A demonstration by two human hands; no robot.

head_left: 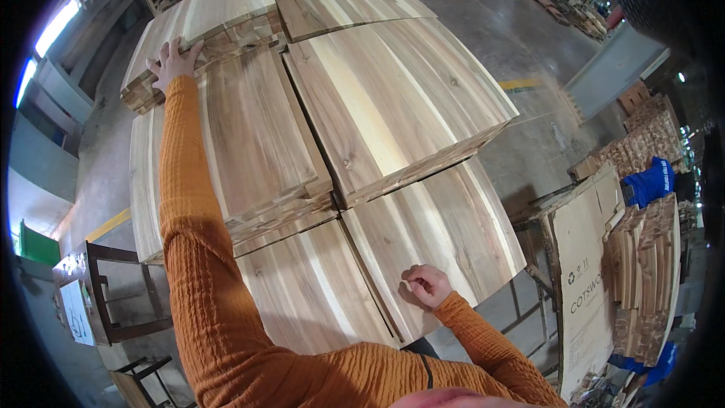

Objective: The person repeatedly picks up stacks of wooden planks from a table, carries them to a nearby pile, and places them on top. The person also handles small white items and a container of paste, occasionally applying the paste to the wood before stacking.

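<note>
Reaching out, you're apparently steadying stacked boards [208, 6] under your spread left hand [174, 66]; your right hand [428, 287] curls closer in, contents unclear. Shifting boards likely needs both hands.

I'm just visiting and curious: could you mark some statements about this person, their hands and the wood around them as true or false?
1. The left hand touches the far-left stack of boards. True.
2. The right hand is stretched out flat. False: the right hand has its fingers curled, over the near-right panel.
3. The person wears blue sleeves. False: the sleeves are orange.
4. A large piece of cardboard stands to the right of the near-right panel. True.
5. Both hands are on the same stack. False: they are at different stacks.
</note>
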